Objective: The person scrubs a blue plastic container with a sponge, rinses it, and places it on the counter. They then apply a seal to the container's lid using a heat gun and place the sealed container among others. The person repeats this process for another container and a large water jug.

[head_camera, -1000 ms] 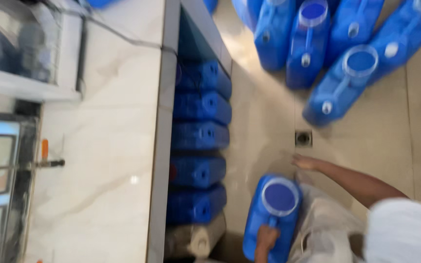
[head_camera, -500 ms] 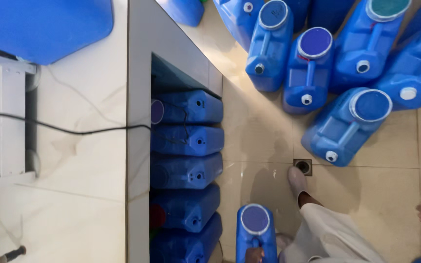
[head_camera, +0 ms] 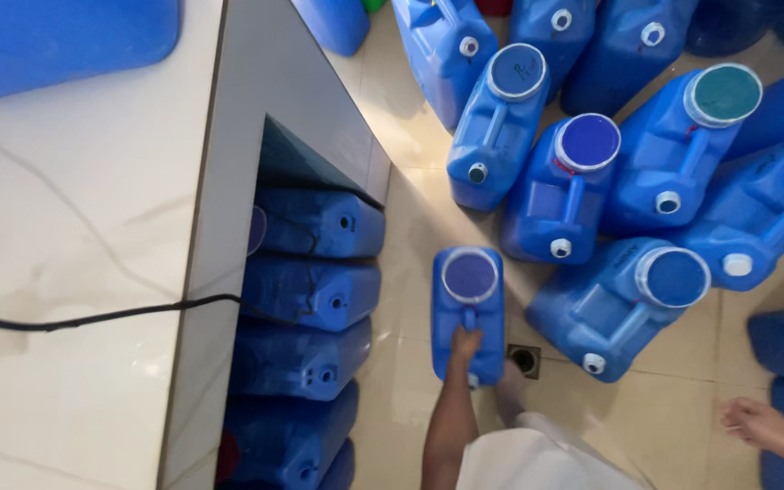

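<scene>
1. One hand (head_camera: 465, 346) shows in the head view, reaching down from the bottom edge with its arm over a white garment (head_camera: 537, 463); which hand it is cannot be told for sure, though it reads as the left.
2. Its fingers are clenched around the handle of a blue can (head_camera: 468, 308), so the can is grasped from the top.
3. The can stands upright on the tiled floor (head_camera: 410, 227) (seen from above, its round lid faces the camera), just beside the open front of the desk (head_camera: 93, 254).
4. The other hand is out of view.
5. Under the desk top, a row of blue cans (head_camera: 315, 290) lies on its side, stacked close together, caps facing outward.
6. A black cable (head_camera: 93, 318) runs across the pale desk top and drops over its edge.
7. A blue shape (head_camera: 56, 41) rests on the desk at the upper left corner.
8. To the right of the held can, a cluster of cans (head_camera: 610, 181) stands on the floor, touching one another, most with blue lids and one with a teal lid (head_camera: 724, 94).
9. A small square drain (head_camera: 524, 359) sits in the floor just beside the held can's lower right corner.
10. A bare foot (head_camera: 764, 426) is at the lower right, well apart from the held can.
</scene>
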